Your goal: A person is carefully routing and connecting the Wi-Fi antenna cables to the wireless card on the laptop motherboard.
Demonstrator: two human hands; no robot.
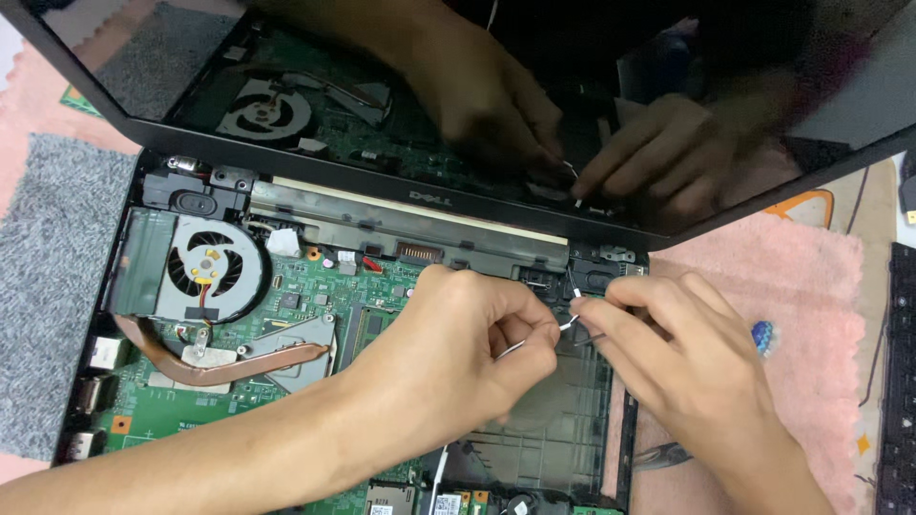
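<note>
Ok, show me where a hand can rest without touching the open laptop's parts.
Free: the pink mat right of the laptop, short of the keyboard; the grey mat on its left. Crowded: the hinge corner, where both hands pinch thin wires.

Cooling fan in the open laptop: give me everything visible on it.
The cooling fan sits at the rear left of the opened laptop base, near the hinge. Round, with dark curved blades around a black hub, in a grey metal-looking housing. A copper-coloured heat pipe curves away below it, and thin red and black wires leave its lower edge. It is uncovered, lying flat. Neither hand touches it.
</note>
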